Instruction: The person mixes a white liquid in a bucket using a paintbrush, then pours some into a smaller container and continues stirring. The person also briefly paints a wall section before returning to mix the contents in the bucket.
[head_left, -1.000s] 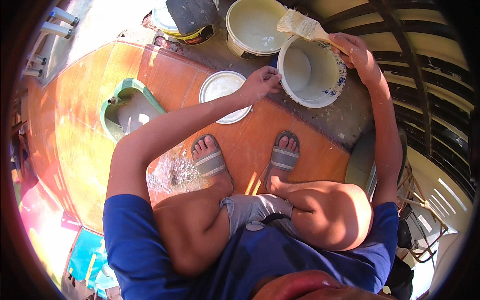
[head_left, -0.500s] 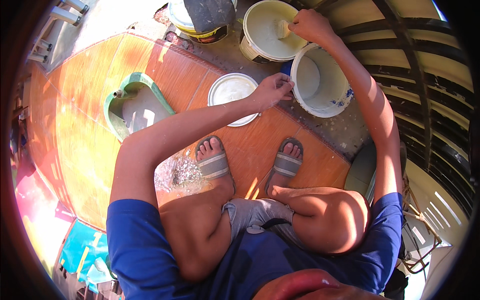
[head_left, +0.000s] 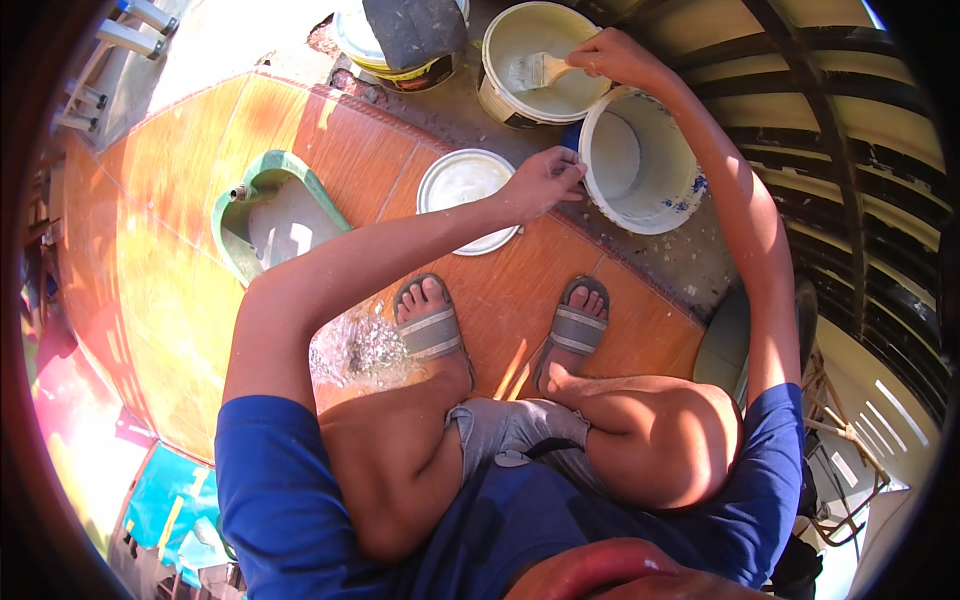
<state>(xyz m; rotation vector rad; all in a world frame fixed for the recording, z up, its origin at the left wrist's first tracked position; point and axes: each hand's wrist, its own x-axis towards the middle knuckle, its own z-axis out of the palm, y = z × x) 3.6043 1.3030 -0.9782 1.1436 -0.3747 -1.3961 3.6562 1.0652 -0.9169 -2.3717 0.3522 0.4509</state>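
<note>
My right hand [head_left: 622, 60] is closed around the handle of a paintbrush [head_left: 538, 70]. Its bristles, coated pale, are inside the far white bucket [head_left: 492, 98], which holds a cream-coloured liquid like paint. Nearer to me, a second white bucket [head_left: 645, 222] with blue smears leans toward me, and pale residue lines its inside. My left hand [head_left: 548, 184] has its fingers closed at that bucket's left rim, seemingly gripping it. A round whitish lid [head_left: 440, 188] lies on the tiles under my left forearm.
A green-rimmed basin-like object [head_left: 285, 160] lies to the left on the wood-look tiles [head_left: 180, 240]. At the back stands another bucket [head_left: 405, 75] topped by a dark sheet. Dark metal bars [head_left: 820, 110] curve along the right. Crumpled clear plastic [head_left: 360, 350] rests beside my left foot.
My right hand has shifted slightly left and down, and the paintbrush has moved left inside the far bucket, showing more of itself. My left hand stays at the near bucket's rim.
</note>
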